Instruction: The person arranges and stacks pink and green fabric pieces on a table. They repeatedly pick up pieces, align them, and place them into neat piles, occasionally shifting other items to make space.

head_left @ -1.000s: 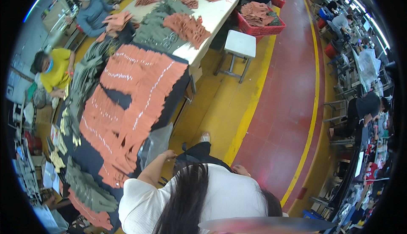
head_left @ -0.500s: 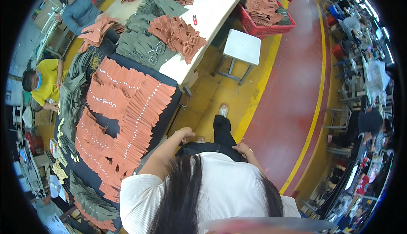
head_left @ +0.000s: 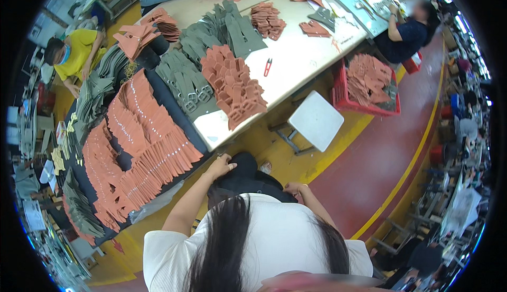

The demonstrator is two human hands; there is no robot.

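Observation:
My left hand hangs in front of me near the close corner of the pale worktable, its fingers loosely apart and holding nothing. By my dark trousers, my right hand has its fingers curled in, with nothing visible in them. On the table, nearest my left hand, lie a pile of orange-brown cut pieces and grey-green strap pieces with buckles. Red thread snips rest on the bare tabletop beyond.
Overlapping orange-brown pieces with white dots cover a dark table at left. A white-topped stool and a red crate stand at right, beside the red walkway. Co-workers sit around the tables, one in yellow.
I have moved forward, so the worktable, stool and crate look nearer. My view has turned, bringing a seated person at the table's far right into sight. Both hands remain without anything visible in them.

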